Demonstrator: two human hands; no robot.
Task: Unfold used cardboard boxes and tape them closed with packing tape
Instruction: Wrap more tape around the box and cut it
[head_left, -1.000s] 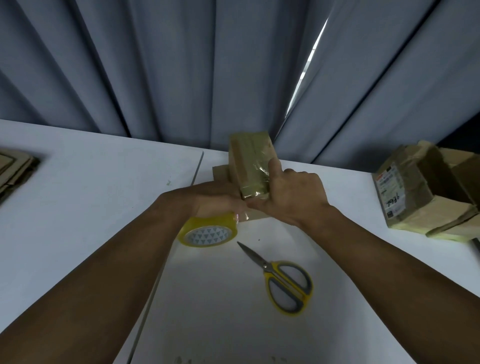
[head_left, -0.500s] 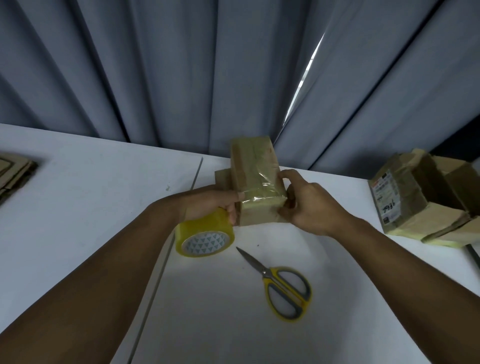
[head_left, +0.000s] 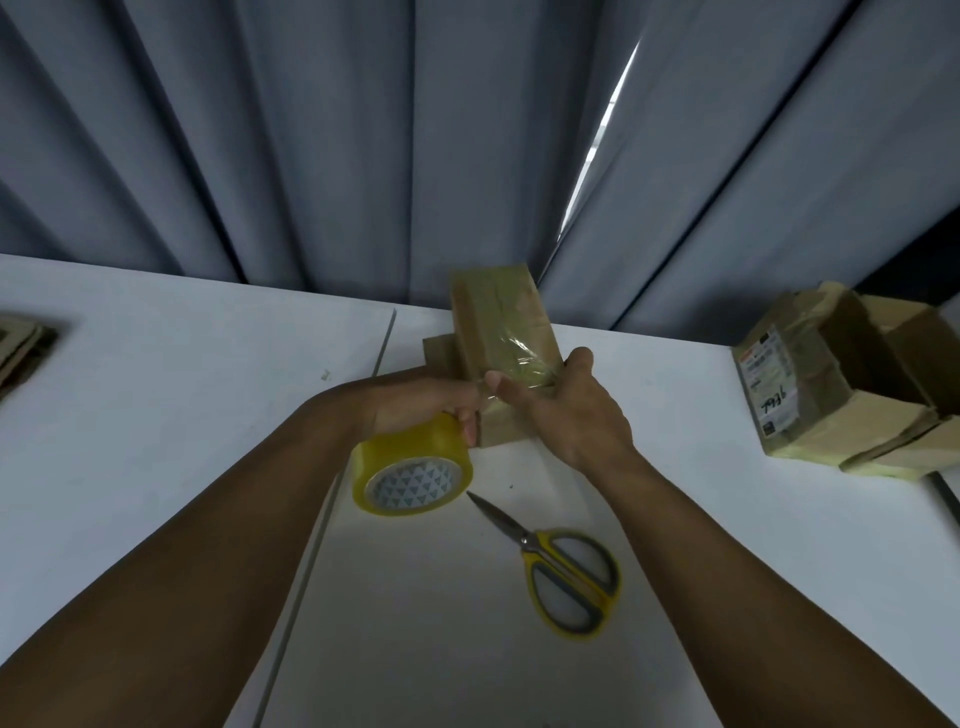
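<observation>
A small brown cardboard box (head_left: 498, 317) stands on end at the middle of the white table (head_left: 156, 415), with clear tape running down its front face. My left hand (head_left: 436, 405) grips a yellow roll of packing tape (head_left: 410, 470) just left of the box's lower end. A strip of tape stretches from the roll to the box. My right hand (head_left: 566, 410) holds the box's lower right part, thumb pressing the tape against the front face and fingers behind it.
Yellow-handled scissors (head_left: 561, 566) lie shut on the table below my hands. A larger taped cardboard box (head_left: 841, 384) with a shipping label sits at the right edge. Flattened cardboard (head_left: 21, 343) lies at the far left. Grey curtains (head_left: 363, 130) hang behind the table.
My right hand slid from the top of the box's front down to its lower right side. The tape roll dropped lower and left, drawing out more tape. The box stands slightly more upright.
</observation>
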